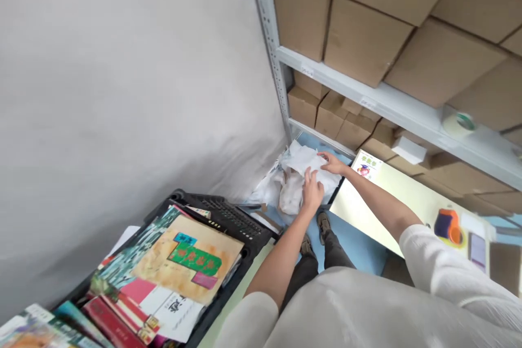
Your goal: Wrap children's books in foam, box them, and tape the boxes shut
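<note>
Low in the corner by the wall lies a heap of crumpled white packing material (291,196); whether it is paper or plastic I cannot tell. On top of it is a flatter white sheet (302,157). My left hand (313,193) is over the heap, fingers apart, their tips touching the sheet's near edge. At the sheet's right edge, my right hand (333,164) has its thumb and fingers closed on the sheet. The heap's container is mostly hidden; a dark edge shows at its right.
To the left stands a black crate (228,217) of books (191,255). A pale yellow table (391,196) on the right carries a tape dispenser (448,227) and a phone (477,250). Behind it, metal shelving (346,76) holds cardboard boxes (362,32) and a tape roll (459,122).
</note>
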The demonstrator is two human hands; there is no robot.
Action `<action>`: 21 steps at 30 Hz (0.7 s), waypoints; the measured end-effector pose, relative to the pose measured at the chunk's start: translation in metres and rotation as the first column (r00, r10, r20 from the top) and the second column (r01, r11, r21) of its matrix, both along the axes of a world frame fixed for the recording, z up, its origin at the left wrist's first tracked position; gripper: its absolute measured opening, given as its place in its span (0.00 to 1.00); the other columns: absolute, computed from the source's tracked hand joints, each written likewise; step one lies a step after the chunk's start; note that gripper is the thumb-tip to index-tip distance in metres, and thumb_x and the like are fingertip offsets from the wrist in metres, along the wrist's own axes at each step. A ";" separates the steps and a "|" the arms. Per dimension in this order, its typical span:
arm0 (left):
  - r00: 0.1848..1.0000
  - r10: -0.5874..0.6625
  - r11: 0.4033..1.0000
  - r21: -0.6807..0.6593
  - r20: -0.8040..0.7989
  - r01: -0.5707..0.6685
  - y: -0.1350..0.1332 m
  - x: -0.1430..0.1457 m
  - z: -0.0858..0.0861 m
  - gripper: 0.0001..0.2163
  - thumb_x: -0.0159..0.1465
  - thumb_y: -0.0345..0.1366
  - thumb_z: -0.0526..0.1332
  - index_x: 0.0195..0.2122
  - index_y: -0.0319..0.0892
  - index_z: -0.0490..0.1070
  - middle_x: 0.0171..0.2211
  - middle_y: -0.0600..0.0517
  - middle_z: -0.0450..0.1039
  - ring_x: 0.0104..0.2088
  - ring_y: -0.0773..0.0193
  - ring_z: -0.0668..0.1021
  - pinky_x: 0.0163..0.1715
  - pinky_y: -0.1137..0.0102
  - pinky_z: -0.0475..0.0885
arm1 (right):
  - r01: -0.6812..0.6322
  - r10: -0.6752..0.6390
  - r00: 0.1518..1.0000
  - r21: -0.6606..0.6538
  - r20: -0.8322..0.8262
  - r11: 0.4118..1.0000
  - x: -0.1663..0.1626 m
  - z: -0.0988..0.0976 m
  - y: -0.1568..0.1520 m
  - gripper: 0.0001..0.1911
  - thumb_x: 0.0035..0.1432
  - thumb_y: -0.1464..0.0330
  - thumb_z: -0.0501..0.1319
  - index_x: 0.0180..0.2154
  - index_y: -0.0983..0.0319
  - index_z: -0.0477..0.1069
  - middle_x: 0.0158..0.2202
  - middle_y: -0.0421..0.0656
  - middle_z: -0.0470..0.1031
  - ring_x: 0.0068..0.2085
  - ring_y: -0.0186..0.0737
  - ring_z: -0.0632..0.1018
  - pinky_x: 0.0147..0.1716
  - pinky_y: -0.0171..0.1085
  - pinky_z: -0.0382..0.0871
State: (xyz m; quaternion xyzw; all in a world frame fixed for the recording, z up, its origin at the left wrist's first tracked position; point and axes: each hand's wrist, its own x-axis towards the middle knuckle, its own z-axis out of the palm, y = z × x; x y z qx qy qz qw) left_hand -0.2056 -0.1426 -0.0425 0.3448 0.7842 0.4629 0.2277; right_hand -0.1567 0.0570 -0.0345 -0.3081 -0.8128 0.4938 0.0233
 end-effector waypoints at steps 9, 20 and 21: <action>0.841 -0.520 0.843 -0.249 -0.152 0.476 -0.003 0.109 0.040 0.15 0.75 0.35 0.57 0.60 0.45 0.75 0.57 0.45 0.79 0.55 0.54 0.82 0.57 0.62 0.76 | -0.069 0.019 0.955 0.159 0.297 0.985 0.177 0.025 -0.011 0.45 0.51 0.79 0.67 0.71 0.62 0.65 0.61 0.55 0.79 0.57 0.54 0.82 0.57 0.46 0.76; 0.508 -0.796 0.601 -0.528 -0.328 0.600 0.038 0.158 -0.020 0.26 0.71 0.33 0.58 0.71 0.42 0.68 0.73 0.39 0.64 0.73 0.46 0.66 0.72 0.53 0.62 | -0.150 -0.004 0.833 0.232 0.553 0.961 0.320 0.006 -0.020 0.46 0.55 0.77 0.66 0.74 0.56 0.64 0.56 0.53 0.83 0.54 0.57 0.82 0.54 0.47 0.74; 0.487 -0.816 0.570 -0.569 -0.310 0.593 0.038 0.163 -0.028 0.28 0.71 0.34 0.59 0.72 0.42 0.66 0.75 0.39 0.61 0.74 0.45 0.64 0.73 0.53 0.60 | -0.151 -0.027 0.833 0.275 0.552 0.950 0.327 0.005 -0.023 0.44 0.56 0.77 0.65 0.74 0.57 0.64 0.58 0.54 0.81 0.56 0.58 0.81 0.57 0.49 0.72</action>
